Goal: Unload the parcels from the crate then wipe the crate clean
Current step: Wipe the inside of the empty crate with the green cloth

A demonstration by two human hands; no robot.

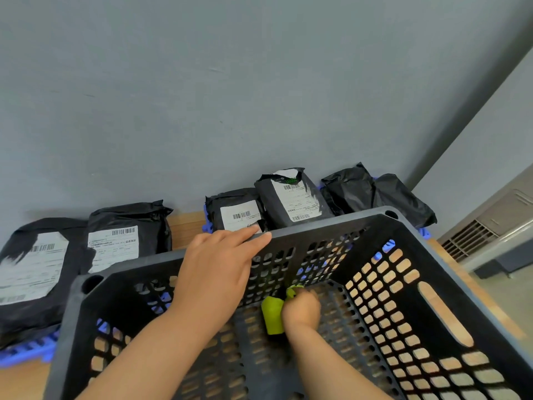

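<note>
A dark perforated plastic crate [317,226] fills the lower frame, with no parcels showing inside it. My left hand [219,261] rests on its far rim, fingers draped over the edge. Down on the crate's floor, near the far wall, my right hand [302,310] is closed on a yellow-green cloth [272,314]. Several black parcels with white labels lie behind the crate along the wall: one [31,269] at far left, another [127,229] beside it, and more [294,197] at the back right.
The parcels rest on blue plastic pallets [26,350] over a wooden surface [184,229]. A grey wall rises right behind them. At far right, a vented grey unit [484,235] stands on the floor below the surface's edge.
</note>
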